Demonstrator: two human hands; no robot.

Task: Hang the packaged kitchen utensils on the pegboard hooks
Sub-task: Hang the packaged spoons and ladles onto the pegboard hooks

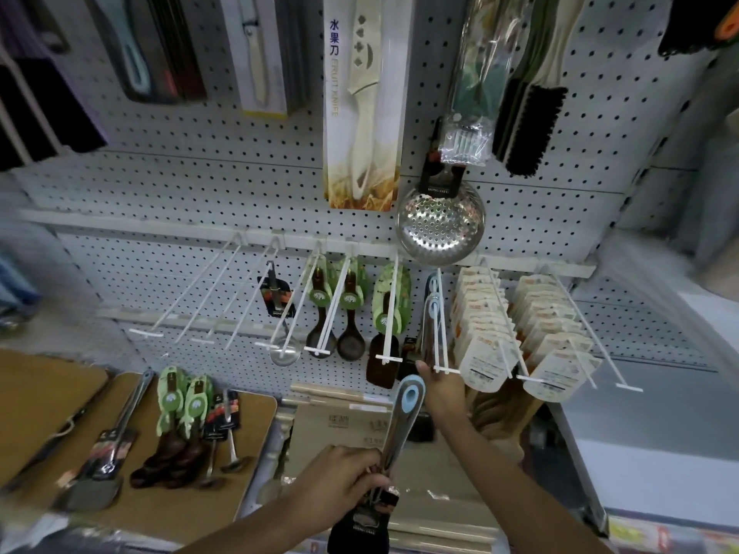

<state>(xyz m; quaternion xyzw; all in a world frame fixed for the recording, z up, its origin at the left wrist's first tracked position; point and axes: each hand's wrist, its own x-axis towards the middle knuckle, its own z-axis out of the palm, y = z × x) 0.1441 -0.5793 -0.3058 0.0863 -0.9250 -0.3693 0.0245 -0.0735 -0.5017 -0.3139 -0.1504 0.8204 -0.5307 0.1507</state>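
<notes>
My left hand (344,473) grips a steel utensil with a light-blue looped handle end (402,417), tip pointing up toward the pegboard (200,185). My right hand (442,389) holds the front end of a white hook (440,333), on which similar blue-handled utensils (431,309) hang. Neighbouring hooks carry wooden spoons with green cards (348,309), a wooden spatula (386,341) and a ladle (282,313). On the wooden board (168,509) at lower left lie more packaged utensils: green-carded wooden spoons (180,429), small ladles (224,437) and a steel turner (108,453).
Empty white hooks (192,297) stick out at the left of the row. Cream packets (484,333) fill two hooks at the right. Above hang a boxed fruit knife (360,101), a steel skimmer (442,221) and brushes (528,121). Cardboard boxes (340,425) sit below the hooks.
</notes>
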